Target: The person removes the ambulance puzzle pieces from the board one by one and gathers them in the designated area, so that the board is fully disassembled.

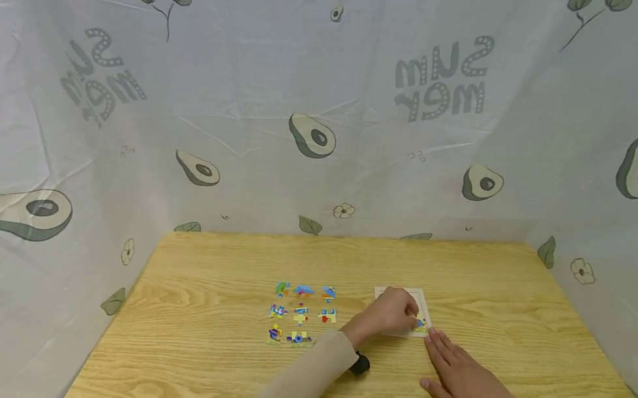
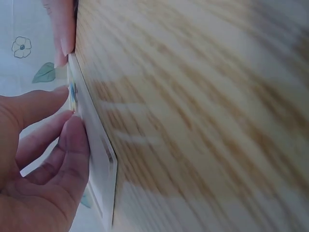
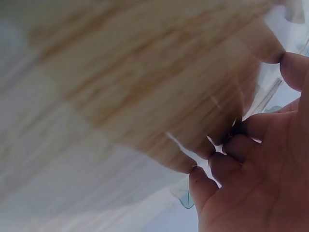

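Observation:
A pale puzzle board (image 1: 424, 301) with a raised border lies right of the table's middle. Over it, the left hand (image 1: 393, 310) pinches a small colourful jigsaw piece (image 1: 420, 325) at the board's near right corner. In the left wrist view, the thumb and fingertips close around that jigsaw piece (image 2: 73, 94), low against the board (image 2: 99, 157); part of it is hidden by the fingers. The right hand (image 1: 468, 383) lies with fingers extended on the table, its fingertips touching the board's near right corner. Nothing is held in it.
Left of the board, several loose jigsaw pieces (image 1: 300, 314) lie in rows on the wooden table (image 1: 190, 342). A black wrist strap device (image 1: 360, 364) sits under the left wrist. A white printed cloth (image 1: 251, 171) hangs behind and at both sides.

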Demonstrator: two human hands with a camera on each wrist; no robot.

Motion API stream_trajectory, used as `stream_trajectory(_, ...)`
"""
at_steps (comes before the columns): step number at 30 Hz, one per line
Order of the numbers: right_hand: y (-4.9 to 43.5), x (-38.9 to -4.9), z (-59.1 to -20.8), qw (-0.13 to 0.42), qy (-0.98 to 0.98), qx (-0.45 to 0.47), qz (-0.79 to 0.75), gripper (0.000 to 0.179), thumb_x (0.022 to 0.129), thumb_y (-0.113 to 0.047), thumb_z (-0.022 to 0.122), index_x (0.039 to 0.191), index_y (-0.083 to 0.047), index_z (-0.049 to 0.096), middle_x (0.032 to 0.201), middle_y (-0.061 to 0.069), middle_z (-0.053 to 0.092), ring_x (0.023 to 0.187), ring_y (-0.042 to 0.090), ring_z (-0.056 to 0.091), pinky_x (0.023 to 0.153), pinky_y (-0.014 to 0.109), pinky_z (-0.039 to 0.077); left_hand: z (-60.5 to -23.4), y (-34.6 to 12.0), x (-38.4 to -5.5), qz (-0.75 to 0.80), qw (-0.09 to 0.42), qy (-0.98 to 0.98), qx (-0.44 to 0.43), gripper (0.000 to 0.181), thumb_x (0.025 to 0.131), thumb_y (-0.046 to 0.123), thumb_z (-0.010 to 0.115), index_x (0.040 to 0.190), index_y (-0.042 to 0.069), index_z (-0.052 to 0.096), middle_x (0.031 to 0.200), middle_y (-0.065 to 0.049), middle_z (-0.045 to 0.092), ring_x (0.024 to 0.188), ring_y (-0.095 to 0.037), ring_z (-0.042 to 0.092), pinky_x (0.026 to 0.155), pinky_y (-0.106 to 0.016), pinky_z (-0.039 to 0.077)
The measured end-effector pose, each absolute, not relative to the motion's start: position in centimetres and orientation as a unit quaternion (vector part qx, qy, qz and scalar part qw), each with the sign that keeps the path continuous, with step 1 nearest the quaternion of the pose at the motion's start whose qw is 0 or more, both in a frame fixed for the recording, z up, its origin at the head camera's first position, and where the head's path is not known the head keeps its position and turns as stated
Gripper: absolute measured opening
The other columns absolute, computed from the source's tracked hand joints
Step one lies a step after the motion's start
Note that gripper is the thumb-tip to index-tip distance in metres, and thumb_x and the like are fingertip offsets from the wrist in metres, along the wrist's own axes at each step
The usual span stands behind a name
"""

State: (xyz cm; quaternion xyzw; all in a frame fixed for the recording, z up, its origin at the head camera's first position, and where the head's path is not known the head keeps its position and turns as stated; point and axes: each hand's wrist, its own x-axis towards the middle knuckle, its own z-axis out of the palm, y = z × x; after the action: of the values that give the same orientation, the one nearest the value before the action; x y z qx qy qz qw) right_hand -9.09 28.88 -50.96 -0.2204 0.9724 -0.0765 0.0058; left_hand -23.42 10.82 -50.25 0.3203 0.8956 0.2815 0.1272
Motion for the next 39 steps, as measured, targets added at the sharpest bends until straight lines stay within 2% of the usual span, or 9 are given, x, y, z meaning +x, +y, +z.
stream_trajectory(6, 28.9, -9.2, -51.1, 0.006, 0.971, -0.229, -0.075, 0.075, 0.106, -0.055, 0.054, 0.155, 0.002, 0.048, 0.165, 0.019, 0.044, 0.15, 0.039, 0.047, 0.114, 0.058, 0.046, -50.4, 11.2, -23.4, 0.261, 0.125, 0.908, 0.304, 0.023, 0.092, 0.024, 0.082, 0.113, 0.014, 0.083, 0.108, 0.007, 0.08, 0.09, 0.002, 0.068, 0.075, -0.012, 0.052)
stream_trajectory(10, 28.9, -9.3, -51.0, 0.002, 0.971, -0.229, -0.072, 0.075, 0.106, -0.055, 0.054, 0.154, 0.002, 0.049, 0.164, 0.019, 0.045, 0.149, 0.038, 0.048, 0.114, 0.058, 0.046, -50.4, 11.5, -23.4, 0.26, 0.125, 0.91, 0.298, 0.025, 0.091, 0.025, 0.084, 0.114, 0.014, 0.082, 0.111, 0.007, 0.079, 0.094, 0.001, 0.069, 0.077, -0.013, 0.053)
stream_trajectory(21, 28.9, -9.4, -50.6, 0.006, 0.97, -0.231, -0.08, 0.074, 0.105, -0.053, 0.057, 0.153, 0.003, 0.051, 0.163, 0.021, 0.046, 0.148, 0.04, 0.05, 0.112, 0.058, 0.047, -50.4, 11.9, -23.4, 0.271, 0.145, 0.913, 0.268, 0.023, 0.09, 0.024, 0.085, 0.11, 0.012, 0.081, 0.108, 0.006, 0.077, 0.091, -0.002, 0.067, 0.079, -0.015, 0.054)
stream_trajectory(28, 28.7, -9.4, -50.3, 0.02, 0.969, -0.232, -0.088, 0.075, 0.105, -0.053, 0.058, 0.153, 0.004, 0.05, 0.163, 0.022, 0.045, 0.148, 0.041, 0.049, 0.113, 0.059, 0.047, -50.4, 11.9, -23.2, 0.283, 0.154, 0.912, 0.255, 0.026, 0.09, 0.023, 0.085, 0.113, 0.01, 0.08, 0.111, 0.005, 0.076, 0.096, -0.003, 0.067, 0.083, -0.017, 0.055)
stream_trajectory(39, 28.6, -9.5, -50.2, 0.013, 0.967, -0.238, -0.086, 0.074, 0.104, -0.05, 0.061, 0.15, 0.007, 0.052, 0.16, 0.026, 0.048, 0.145, 0.043, 0.052, 0.11, 0.06, 0.048, -50.5, 11.9, -22.9, 0.299, 0.145, 0.912, 0.242, 0.024, 0.09, 0.021, 0.086, 0.11, 0.011, 0.077, 0.101, 0.007, 0.073, 0.088, 0.001, 0.063, 0.077, -0.013, 0.052)
